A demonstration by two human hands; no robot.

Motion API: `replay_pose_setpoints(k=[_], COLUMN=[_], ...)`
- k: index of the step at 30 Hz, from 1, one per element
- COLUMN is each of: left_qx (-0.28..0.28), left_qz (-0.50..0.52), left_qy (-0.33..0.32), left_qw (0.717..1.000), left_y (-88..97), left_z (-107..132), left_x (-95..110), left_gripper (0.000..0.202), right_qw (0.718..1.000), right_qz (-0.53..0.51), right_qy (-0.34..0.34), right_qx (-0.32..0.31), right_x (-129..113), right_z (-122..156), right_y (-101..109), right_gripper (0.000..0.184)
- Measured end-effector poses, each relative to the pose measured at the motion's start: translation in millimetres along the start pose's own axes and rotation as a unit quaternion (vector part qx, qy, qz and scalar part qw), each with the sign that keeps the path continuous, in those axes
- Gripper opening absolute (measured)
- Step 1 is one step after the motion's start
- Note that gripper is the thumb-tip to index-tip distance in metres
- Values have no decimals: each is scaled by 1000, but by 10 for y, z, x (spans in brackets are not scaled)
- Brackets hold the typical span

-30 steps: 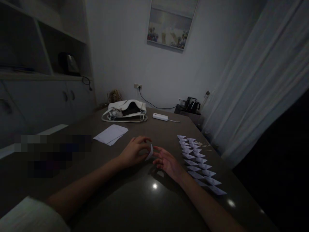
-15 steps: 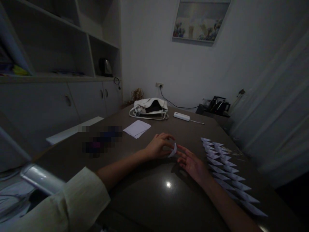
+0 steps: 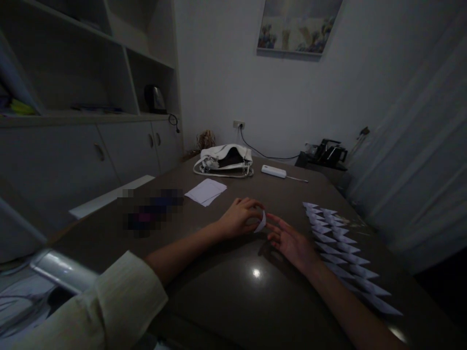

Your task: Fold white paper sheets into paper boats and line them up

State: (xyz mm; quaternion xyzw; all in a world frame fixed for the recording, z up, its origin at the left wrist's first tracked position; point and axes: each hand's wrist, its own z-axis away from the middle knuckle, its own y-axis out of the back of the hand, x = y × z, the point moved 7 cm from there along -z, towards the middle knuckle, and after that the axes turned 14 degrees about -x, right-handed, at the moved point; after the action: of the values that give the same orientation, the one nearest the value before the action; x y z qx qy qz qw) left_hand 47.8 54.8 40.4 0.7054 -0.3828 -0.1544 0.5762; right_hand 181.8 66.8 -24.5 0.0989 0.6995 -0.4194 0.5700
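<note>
Above the dark table, my left hand (image 3: pixel 239 218) curls its fingers around a small folded piece of white paper (image 3: pixel 261 222). My right hand (image 3: pixel 292 245) lies to the right of it, palm turned up, with its fingers extended and the fingertips at the paper's right edge. Whether those fingertips press on the paper or only touch it is hard to make out in the dim light. To the right of my right forearm, several folded white paper pieces (image 3: pixel 330 249) lie in two overlapping rows.
A stack of white paper sheets (image 3: pixel 206 192) lies beyond my left hand. Behind it sits a white handbag (image 3: pixel 226 160), with a white power bank (image 3: pixel 273 171) and short cable to its right. A blurred dark object (image 3: pixel 155 209) is at left on the table (image 3: pixel 226 296).
The folded paper has turned slightly between my hands, and my left fingers have curled a little further over it. The view has tilted slightly downward.
</note>
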Motion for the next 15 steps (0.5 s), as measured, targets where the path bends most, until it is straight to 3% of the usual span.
replay_pose_setpoints(k=[7,15], left_qx=[-23,-12], left_qz=[-6,-7], left_qy=[-1,-33], left_qw=[1000,999], left_y=[-21,-22], left_z=[-3,-12], left_x=[40,230], left_gripper=[17,26], right_qw=[1000,991], right_qz=[11,103], right_qy=[0,58], right_qx=[-5,63], right_x=[32,9], right_z=[-22,-30], right_y=[26,61], right_gripper=[43,44])
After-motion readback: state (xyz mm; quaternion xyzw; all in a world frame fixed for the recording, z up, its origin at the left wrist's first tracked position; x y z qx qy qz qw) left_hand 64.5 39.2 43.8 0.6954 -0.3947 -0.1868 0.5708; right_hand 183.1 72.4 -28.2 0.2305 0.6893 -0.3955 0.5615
